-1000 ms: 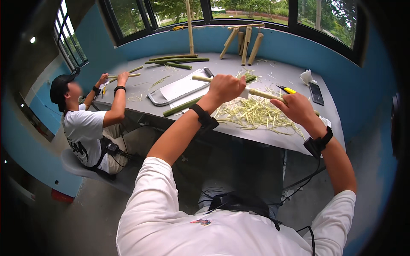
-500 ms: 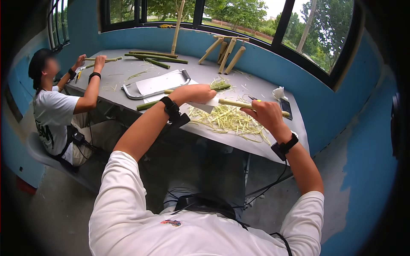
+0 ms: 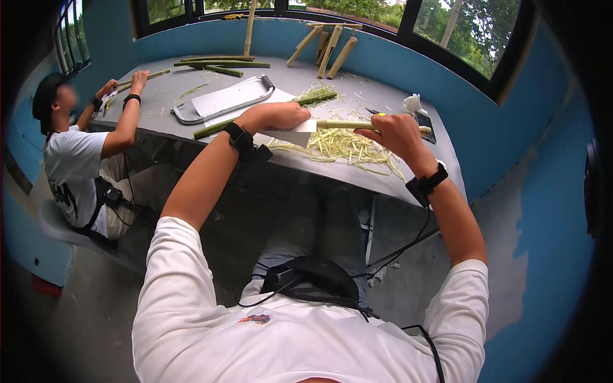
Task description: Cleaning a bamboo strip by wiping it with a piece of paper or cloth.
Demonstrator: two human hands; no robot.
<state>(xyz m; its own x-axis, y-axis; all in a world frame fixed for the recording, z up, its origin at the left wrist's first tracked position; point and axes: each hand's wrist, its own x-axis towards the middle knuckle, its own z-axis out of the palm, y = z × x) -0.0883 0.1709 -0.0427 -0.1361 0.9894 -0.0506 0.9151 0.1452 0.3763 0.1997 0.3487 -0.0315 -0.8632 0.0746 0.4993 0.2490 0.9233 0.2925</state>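
My left hand point(image 3: 276, 116) is curled tight around the handle of a broad knife point(image 3: 295, 135), whose pale blade lies flat just under the stalk. My right hand point(image 3: 397, 133) is wrapped closed around a pale green stalk point(image 3: 341, 124), thumb on top; the stalk runs sideways from my right fist toward nine o'clock, ending over the blade. Below it a heap of thin shavings point(image 3: 345, 148) covers the grey table point(image 3: 408, 180). At ten o'clock lies a metal tray point(image 3: 220, 102), and beyond it a seated person point(image 3: 73, 159) holds another stalk.
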